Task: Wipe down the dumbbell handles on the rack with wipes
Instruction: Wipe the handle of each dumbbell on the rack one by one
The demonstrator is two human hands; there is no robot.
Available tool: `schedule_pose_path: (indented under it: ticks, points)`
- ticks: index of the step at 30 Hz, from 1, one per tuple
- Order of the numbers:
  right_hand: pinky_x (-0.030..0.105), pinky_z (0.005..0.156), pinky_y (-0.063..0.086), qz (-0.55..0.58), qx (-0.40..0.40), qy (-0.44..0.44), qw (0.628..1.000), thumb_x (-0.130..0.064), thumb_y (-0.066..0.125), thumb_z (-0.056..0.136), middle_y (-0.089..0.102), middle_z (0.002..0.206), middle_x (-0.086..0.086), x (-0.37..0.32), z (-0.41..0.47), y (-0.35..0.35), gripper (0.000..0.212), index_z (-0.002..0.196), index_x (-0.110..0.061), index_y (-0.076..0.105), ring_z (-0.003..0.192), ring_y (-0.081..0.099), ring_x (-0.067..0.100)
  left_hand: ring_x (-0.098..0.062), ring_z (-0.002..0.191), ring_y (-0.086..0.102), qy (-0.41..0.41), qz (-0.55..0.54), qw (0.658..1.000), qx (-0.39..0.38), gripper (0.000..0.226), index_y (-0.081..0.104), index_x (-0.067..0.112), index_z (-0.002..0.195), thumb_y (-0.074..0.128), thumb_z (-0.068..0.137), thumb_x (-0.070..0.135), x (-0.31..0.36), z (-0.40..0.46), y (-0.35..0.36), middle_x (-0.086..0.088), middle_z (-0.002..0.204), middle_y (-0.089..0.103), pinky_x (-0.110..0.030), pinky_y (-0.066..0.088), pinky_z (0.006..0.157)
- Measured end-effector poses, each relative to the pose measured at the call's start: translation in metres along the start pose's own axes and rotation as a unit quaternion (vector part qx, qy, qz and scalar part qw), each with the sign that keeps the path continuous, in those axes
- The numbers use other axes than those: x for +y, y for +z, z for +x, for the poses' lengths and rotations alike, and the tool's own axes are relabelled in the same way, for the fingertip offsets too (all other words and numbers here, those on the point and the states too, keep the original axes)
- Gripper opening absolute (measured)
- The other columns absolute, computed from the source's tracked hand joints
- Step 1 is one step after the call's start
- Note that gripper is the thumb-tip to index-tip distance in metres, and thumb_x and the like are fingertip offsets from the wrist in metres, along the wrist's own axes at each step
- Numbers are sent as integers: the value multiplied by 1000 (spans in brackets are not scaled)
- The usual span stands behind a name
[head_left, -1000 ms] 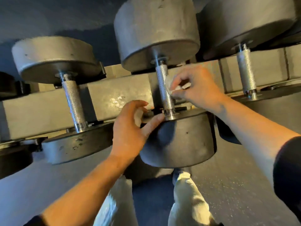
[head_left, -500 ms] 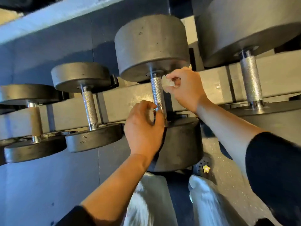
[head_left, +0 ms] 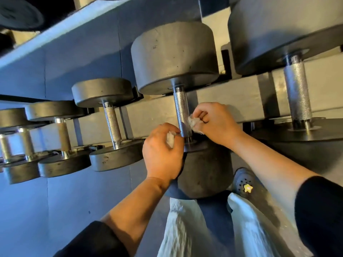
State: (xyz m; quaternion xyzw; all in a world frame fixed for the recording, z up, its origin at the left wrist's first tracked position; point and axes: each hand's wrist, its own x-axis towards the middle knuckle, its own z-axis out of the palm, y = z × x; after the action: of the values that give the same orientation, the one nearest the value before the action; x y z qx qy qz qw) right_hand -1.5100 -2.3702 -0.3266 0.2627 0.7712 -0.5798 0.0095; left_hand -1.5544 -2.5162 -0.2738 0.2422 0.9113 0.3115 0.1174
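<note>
Overhead, dumbbells point(head_left: 175, 58) line a grey rack point(head_left: 230, 93).

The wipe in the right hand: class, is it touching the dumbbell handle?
Touching. The head view shows the wipe in the right hand pressed against the handle.

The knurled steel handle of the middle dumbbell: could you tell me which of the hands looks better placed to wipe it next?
Probably the right hand: its crumpled white wipe already touches the knurled steel handle.
</note>
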Motion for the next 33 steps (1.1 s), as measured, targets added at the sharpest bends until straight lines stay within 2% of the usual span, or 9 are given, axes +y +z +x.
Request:
schedule_pose_path:
  ticks: [3,6,10,14,20,22,25,29,33]
  points:
    - [41,75,54,4,125,2,992,-3,66,80,66,86,2,3,16,-1,14,91,-12,66,81,62,19,1,72,56,-2,3,1000,-4,32,65,14,81,44,79,37,-1,1,0,9,77,62,-6,38,62]
    - [35,76,53,84,170,5,982,0,68,76,62,83,1,0,31,0,15,83,-12,62,81,61,19,-4,69,55,-2,11,1000,-6,31,66,13,81,44,79,35,-4,3,0,8,77,63,-11,40,61]
    - [22,72,51,231,140,63,961,5,65,77,62,83,7,-4,37,8,18,81,-10,59,81,60,16,-6,71,55,-3,24,1000,-4,32,67,13,80,42,78,33,-2,3,0,7,75,64,-10,39,63]
    - [37,66,57,256,68,96,960,9,64,77,62,77,13,2,25,9,26,72,-15,56,67,60,17,-7,68,55,-6,28,1000,-12,31,67,14,81,41,79,33,-1,3,0,7,75,64,-14,41,61]
    - [41,65,58,166,-30,80,982,9,68,73,66,77,15,5,13,-4,20,74,-10,61,75,67,25,-6,63,52,-8,39,999,-15,32,66,15,81,40,80,35,-2,2,1,7,74,63,-18,40,59]
    - [30,60,55,170,39,65,982,4,70,74,64,77,6,3,14,-5,22,75,-16,60,73,64,16,-8,62,51,-6,41,999,-14,34,66,15,80,40,79,36,-2,3,1,6,73,63,-20,39,58]
    - [26,71,55,183,128,3,975,-3,73,75,65,88,-1,-5,23,-6,20,87,-15,62,85,64,12,-11,61,51,-6,40,999,-15,35,66,14,80,40,79,37,-1,3,1,5,72,62,-26,40,56]
    - [6,62,40,104,73,-54,990,-12,77,75,57,75,-16,-12,20,-1,13,83,-12,67,69,54,-7,-13,67,57,-3,41,999,-10,37,67,13,82,40,80,38,-1,2,1,4,76,65,-30,46,61]
    - [18,65,43,55,-9,-36,998,-17,79,73,56,76,-13,-6,4,4,12,79,-16,68,70,52,0,-10,65,53,1,39,999,-7,39,66,13,82,37,81,40,0,1,1,5,75,62,-23,42,59]
